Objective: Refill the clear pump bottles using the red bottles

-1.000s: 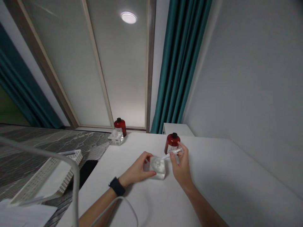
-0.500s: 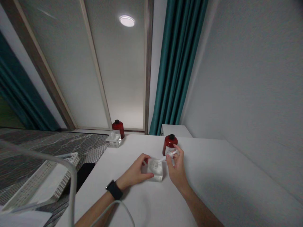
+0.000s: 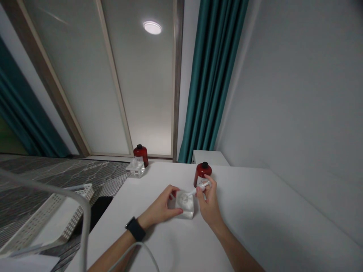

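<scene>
1. A person sat at a white table (image 3: 255, 211) against a grey wall, both bare forearms reaching forward.
2. The left hand (image 3: 161, 207), with a black watch (image 3: 135, 229) on its wrist, curled around the left side of a small clear square container (image 3: 185, 204) standing on the table, thumb at the front and fingers behind it.
3. The right hand (image 3: 207, 204) pinched a thin white stick-like tool (image 3: 198, 188) between thumb and fingertips, tilted so its lower end touched the top of the container.
4. A dark red bottle (image 3: 202, 173) with a black cap stood just behind the right hand.
5. A mirror-like glossy panel (image 3: 93, 94) along the table's left side repeated the bottle and the container as a reflection (image 3: 138, 161).
6. Teal curtains (image 3: 215, 75) hung at the far corner.
7. A white perforated basket (image 3: 65, 215) lay at the lower left, well apart from the hands.
8. A white cable (image 3: 141, 249) curved across the near table edge.
</scene>
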Tool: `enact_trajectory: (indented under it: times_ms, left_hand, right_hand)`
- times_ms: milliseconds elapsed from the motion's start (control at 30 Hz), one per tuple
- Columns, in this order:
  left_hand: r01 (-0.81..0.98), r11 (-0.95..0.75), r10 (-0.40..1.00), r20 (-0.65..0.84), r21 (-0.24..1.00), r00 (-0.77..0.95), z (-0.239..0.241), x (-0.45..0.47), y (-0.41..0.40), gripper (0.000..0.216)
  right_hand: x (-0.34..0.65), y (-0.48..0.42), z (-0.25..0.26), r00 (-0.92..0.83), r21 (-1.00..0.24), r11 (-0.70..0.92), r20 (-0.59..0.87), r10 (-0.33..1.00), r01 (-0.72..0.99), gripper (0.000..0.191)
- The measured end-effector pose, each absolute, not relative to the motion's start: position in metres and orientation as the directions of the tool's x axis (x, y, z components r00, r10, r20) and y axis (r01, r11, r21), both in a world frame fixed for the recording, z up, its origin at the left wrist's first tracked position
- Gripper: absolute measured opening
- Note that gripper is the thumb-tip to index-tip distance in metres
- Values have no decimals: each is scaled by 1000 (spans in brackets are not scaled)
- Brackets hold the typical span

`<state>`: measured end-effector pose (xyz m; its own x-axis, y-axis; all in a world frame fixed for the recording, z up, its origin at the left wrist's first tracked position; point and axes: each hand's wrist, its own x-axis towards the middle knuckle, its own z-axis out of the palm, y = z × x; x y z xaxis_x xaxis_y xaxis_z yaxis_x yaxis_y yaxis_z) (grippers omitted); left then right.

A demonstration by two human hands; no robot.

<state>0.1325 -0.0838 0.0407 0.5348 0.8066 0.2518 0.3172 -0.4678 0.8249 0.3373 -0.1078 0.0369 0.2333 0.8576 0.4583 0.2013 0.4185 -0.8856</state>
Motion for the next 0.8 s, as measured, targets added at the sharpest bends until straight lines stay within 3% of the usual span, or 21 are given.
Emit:
enact_trajectory:
  times_ms: [800]
  left_hand:
    - [320,-475,803,254,820,539,42,132,-86,48]
  right_hand:
    - [341,-108,39,187,-889,400,442,877,225,52]
